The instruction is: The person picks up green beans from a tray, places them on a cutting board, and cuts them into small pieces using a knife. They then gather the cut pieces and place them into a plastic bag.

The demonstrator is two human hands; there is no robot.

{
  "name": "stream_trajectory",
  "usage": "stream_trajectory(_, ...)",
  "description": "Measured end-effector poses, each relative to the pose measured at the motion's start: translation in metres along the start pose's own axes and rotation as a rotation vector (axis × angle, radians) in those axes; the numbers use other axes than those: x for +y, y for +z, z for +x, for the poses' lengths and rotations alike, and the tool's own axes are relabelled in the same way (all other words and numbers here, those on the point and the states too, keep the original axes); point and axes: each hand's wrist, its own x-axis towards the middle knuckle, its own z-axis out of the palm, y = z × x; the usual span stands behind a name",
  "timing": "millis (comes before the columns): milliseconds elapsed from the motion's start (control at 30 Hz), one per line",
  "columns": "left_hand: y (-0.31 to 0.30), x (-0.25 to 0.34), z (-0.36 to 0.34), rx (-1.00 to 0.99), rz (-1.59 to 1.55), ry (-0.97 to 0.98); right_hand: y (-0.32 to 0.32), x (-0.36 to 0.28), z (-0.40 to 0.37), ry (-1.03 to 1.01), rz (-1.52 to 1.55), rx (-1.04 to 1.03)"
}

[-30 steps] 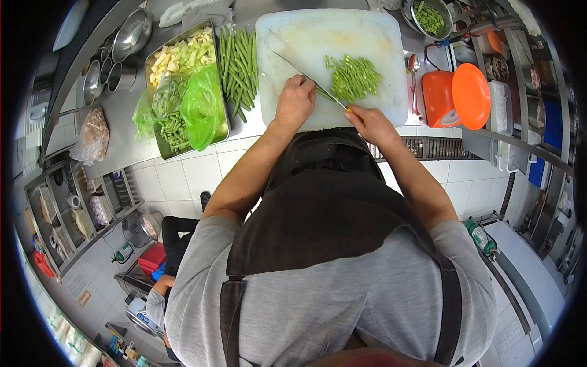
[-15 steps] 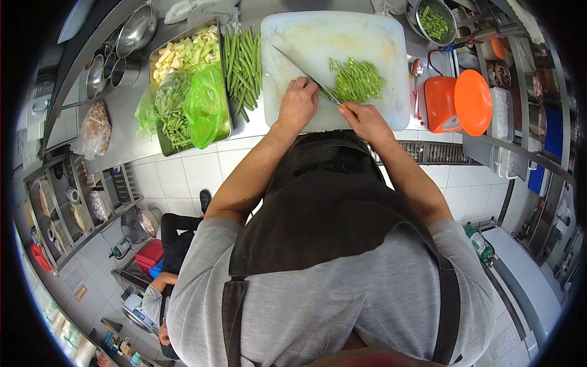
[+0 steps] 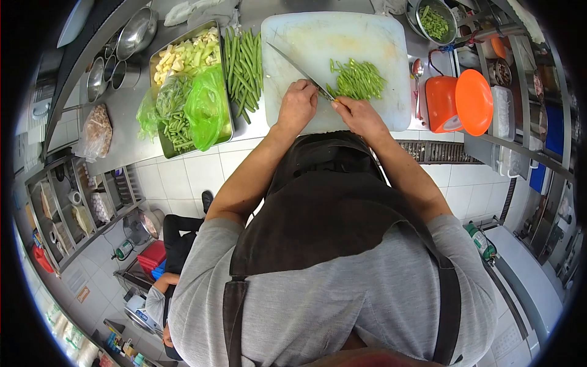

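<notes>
My right hand (image 3: 359, 114) is wrapped round the handle of a kitchen knife (image 3: 298, 67), its blade slanting up and left across a white cutting board (image 3: 361, 30). Against the blade's left side sits my left hand (image 3: 298, 103), fingers curled down onto the board; what they press on is hidden beneath them. Just right of the knife lies a pile of sliced green beans (image 3: 359, 81). Whole green beans (image 3: 242, 70) lie in a row along the board's left edge.
Left of the whole beans, a metal tray (image 3: 230, 125) carries chopped vegetables and a green plastic bag (image 3: 205, 107). On the right are a spoon (image 3: 417, 85), an orange scale (image 3: 440, 104) and a metal bowl (image 3: 435, 23) with cut beans. Another person (image 3: 177, 251) sits behind at left.
The knife and my right hand have shifted slightly left and up, closer to my left hand. My left hand has barely moved.
</notes>
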Motion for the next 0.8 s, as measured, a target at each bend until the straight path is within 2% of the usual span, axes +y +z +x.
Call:
stream_trajectory(67, -0.006, -0.001, 0.003, 0.023, -0.005, -0.039, 0.000, 0.002, 0.002, -0.038, -0.002, 0.044)
stream_trajectory(133, -0.010, -0.005, 0.002, 0.041, -0.011, -0.089, -0.001, -0.001, 0.001, -0.002, -0.002, 0.001)
stream_trajectory(200, -0.012, -0.011, 0.004, -0.020, 0.068, -0.149, -0.002, -0.008, 0.000, 0.022, 0.003, -0.009)
stream_trajectory(367, -0.004, -0.013, 0.005, -0.014, 0.061, -0.057, -0.007, -0.002, -0.011, 0.037, -0.008, 0.006)
stream_trajectory(433, -0.001, -0.011, 0.005, -0.009, 0.052, -0.045, -0.014, 0.004, -0.023, -0.010, -0.054, 0.093)
stream_trajectory(533, 0.003, -0.009, 0.004, 0.019, 0.020, -0.031, -0.031, -0.004, -0.040, 0.113, -0.056, -0.029)
stream_trajectory(667, 0.002, -0.009, 0.005, 0.001, 0.037, -0.011, -0.034, -0.005, -0.046, 0.057, -0.053, -0.042)
stream_trajectory(800, 0.001, -0.007, 0.007, -0.002, 0.044, -0.001, -0.020, 0.001, -0.017, 0.029, -0.087, -0.042)
